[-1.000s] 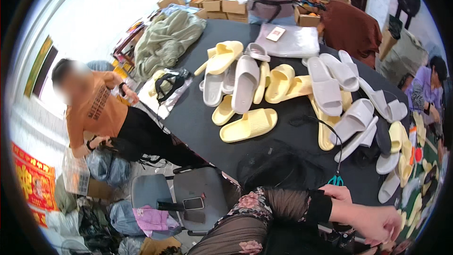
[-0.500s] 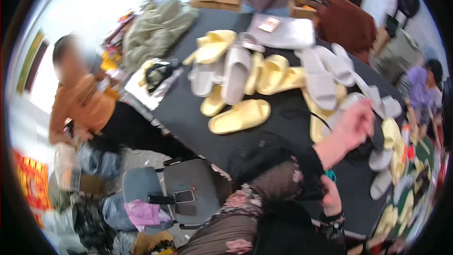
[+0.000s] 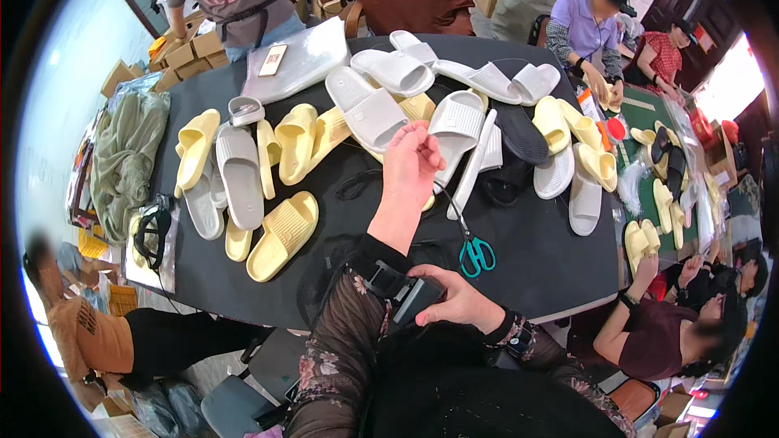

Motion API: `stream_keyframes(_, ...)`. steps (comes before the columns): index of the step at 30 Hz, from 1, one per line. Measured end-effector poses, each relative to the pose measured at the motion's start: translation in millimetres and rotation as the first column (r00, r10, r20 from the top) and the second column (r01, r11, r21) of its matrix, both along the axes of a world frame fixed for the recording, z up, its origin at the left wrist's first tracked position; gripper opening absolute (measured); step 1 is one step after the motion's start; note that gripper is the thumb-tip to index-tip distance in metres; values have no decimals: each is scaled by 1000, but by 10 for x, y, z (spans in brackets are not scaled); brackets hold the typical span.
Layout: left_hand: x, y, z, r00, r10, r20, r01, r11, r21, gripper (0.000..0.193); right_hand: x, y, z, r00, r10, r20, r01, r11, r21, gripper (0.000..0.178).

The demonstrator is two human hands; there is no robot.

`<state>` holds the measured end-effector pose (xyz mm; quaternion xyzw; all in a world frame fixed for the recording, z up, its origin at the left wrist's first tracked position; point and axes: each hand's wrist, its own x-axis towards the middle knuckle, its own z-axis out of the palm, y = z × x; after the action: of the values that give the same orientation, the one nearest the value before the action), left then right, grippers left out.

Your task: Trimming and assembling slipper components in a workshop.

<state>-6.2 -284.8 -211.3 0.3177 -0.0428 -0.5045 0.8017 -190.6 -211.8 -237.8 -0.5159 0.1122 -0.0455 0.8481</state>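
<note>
Black wrist device (image 3: 412, 305): at the left wrist, tilted, just beside a black buckled strap (image 3: 381, 279); whether the two are joined cannot be told.
Green cloth (image 3: 130, 146): heaped at the left end of the dark table (image 3: 552, 269).
Grey slipper (image 3: 241, 182): on the table, in a cluster of grey and yellow slippers.
Yellow slipper (image 3: 282, 237): at the near side of that cluster, ribbed strap upward.
Clear plastic bag (image 3: 312, 53): flat at the far side, a phone (image 3: 273, 61) lying on it.
Left hand (image 3: 412, 161): raised, fingers loosely curled; contact with the slippers behind it cannot be told.
Right hand (image 3: 462, 305): thumb and fingers closed around the wrist device.
Scissors (image 3: 477, 257): on the table near the right hand, teal handles.
Black slipper (image 3: 521, 135): among grey and yellow slippers, right of centre.
Person in purple (image 3: 586, 28): at the far right side, both hands lowered.
</note>
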Motion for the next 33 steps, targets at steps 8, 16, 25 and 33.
stream_keyframes(8,-84,-188,-472,134,-67,989,-158,983,88,15,39,97,86,993,-116,-16,117,981,156,68)
stream_keyframes(16,30,-208,-110,963,-106,-249,142,981,133,6,-18,132,98,996,-92,0,92,992,85,63)
stream_keyframes(25,13,-25,185,788,-255,-560,176,966,-192,6,-20,-28,-11,988,-154,30,117,848,517,38)
stream_keyframes(33,-106,62,169,720,-317,-617,178,944,-278,7,86,-162,10,959,-222,176,272,892,-360,30)
